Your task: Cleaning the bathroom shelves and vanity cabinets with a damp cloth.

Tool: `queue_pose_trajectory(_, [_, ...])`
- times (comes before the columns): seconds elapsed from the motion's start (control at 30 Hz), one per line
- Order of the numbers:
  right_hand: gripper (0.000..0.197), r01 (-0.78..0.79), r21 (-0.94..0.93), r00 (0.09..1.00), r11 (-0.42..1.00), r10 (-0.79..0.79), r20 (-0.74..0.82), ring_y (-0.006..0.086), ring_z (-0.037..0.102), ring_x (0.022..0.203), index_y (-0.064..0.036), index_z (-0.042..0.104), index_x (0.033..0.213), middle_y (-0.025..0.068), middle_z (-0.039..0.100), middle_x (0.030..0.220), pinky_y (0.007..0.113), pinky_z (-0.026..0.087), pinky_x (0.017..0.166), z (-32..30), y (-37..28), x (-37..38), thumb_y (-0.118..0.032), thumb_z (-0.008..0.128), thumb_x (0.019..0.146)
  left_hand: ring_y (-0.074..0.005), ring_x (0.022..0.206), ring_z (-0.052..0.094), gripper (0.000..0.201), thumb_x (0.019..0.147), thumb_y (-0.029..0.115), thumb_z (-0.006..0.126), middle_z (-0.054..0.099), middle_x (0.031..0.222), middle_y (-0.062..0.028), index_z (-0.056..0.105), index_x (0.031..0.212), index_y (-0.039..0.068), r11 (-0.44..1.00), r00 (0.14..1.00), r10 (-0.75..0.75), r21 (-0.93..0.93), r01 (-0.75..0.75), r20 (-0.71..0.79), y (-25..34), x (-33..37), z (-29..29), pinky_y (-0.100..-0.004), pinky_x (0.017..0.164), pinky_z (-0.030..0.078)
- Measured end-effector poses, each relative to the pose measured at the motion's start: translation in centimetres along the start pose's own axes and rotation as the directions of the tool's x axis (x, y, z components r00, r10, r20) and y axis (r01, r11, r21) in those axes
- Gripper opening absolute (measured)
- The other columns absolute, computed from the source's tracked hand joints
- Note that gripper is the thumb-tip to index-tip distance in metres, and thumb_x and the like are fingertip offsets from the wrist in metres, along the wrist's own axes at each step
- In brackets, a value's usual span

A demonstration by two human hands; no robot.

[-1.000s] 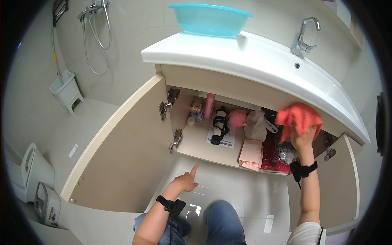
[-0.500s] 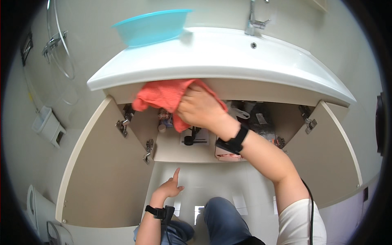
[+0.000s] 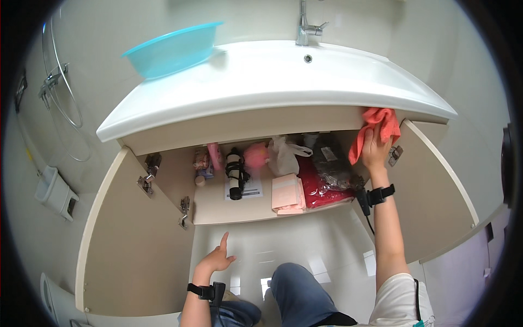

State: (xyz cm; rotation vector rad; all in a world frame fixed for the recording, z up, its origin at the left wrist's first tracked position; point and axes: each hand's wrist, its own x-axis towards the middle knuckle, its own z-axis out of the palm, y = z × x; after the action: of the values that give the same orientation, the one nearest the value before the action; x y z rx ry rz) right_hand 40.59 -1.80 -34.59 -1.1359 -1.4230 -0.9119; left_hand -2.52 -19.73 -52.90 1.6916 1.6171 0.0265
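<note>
My right hand point(image 3: 375, 150) grips a red cloth point(image 3: 384, 124) and presses it to the beige front panel point(image 3: 256, 124) under the washbasin, at the panel's right end by the right door's hinge. Part of the cloth hangs down beside my fingers. Low over the floor, my left hand point(image 3: 215, 257) is empty, index finger stretched out and thumb apart. The cabinet's left door point(image 3: 136, 234) and right door point(image 3: 430, 201) both stand swung out toward me.
Inside the cabinet are a black-and-white cylinder point(image 3: 235, 171) wrapped in cord, a pink bath puff point(image 3: 256, 155), a white bag point(image 3: 282, 155), a pink folded item point(image 3: 289, 193) and a red package point(image 3: 321, 185). A turquoise basin point(image 3: 174, 52) rests on the white washbasin point(image 3: 261, 82), left of the faucet point(image 3: 305, 27).
My right hand has carried the red cloth rightward along the panel, from left of the middle to its right end. The cabinet's contents show more fully. My left hand stays nearly in place.
</note>
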Motion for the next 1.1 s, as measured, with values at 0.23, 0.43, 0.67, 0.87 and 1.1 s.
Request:
queue_pose_trajectory(0.23, [0.042,-0.256,0.225,0.963,0.940,0.267,-0.021,0.0383,0.038,0.115,-0.0004,0.039,0.125,0.0219,0.043,0.124,0.043,0.028,0.096,1.0,-1.1,0.2,-0.028,0.032,0.094,-0.0375,0.115,0.045,0.088,0.085,0.029,0.056,0.040,0.123,-0.0339,-0.011,0.138,0.012,0.999,1.000,0.025,0.033,-0.025,0.000,-0.9,0.6,0.1,-0.0394,0.095,0.037])
queue_pose_trajectory(0.43, [0.049,-0.498,0.450,0.724,0.741,0.641,-0.256,0.0335,0.020,0.129,0.0036,0.023,0.133,0.0215,0.015,0.142,0.039,0.019,0.104,3.3,-3.6,2.9,-0.027,0.028,0.096,-0.0398,0.116,0.043,0.087,0.084,0.030,0.056,0.040,0.123,-0.0335,-0.010,0.139,0.014,0.999,0.999,0.015,0.035,-0.016,0.034,0.5,1.0,-0.5,-0.0401,0.097,0.035])
queue_pose_trajectory(0.67, [0.049,-0.426,0.904,0.384,0.019,0.909,0.162,0.0215,0.027,0.125,-0.0036,0.007,0.138,0.0127,0.014,0.141,0.034,0.024,0.103,1.1,-12.0,5.8,-0.014,0.030,0.095,-0.0407,0.114,0.044,0.087,0.084,0.031,0.056,0.042,0.122,-0.0327,-0.009,0.139,0.017,0.998,1.000,-0.016,0.067,0.014,0.021,1.0,-0.2,0.1,-0.0413,0.097,0.036])
queue_pose_trajectory(0.87, [0.018,-0.245,0.840,0.347,-0.484,0.765,0.542,0.0166,0.051,0.094,-0.0053,0.041,0.103,0.0047,0.049,0.107,0.032,0.044,0.080,1.3,-18.4,4.2,-0.021,0.038,0.096,-0.0415,0.119,0.039,0.087,0.085,0.028,0.056,0.037,0.126,-0.0337,-0.011,0.139,0.012,0.999,0.999,-0.050,0.013,0.050,0.006,0.4,-0.8,0.2,-0.0390,0.099,0.033])
queue_pose_trajectory(1.1, [0.031,-0.173,0.517,0.418,-0.838,0.412,0.809,0.0173,0.052,0.095,-0.0116,0.041,0.105,0.0027,0.049,0.105,0.036,0.045,0.082,3.2,-24.8,1.2,-0.036,0.050,0.089,-0.0419,0.117,0.041,0.087,0.085,0.032,0.055,0.039,0.124,-0.0338,-0.010,0.139,0.013,0.989,0.990,-0.138,0.063,0.137,0.010,2.4,-2.5,1.0,-0.0404,0.098,0.034])
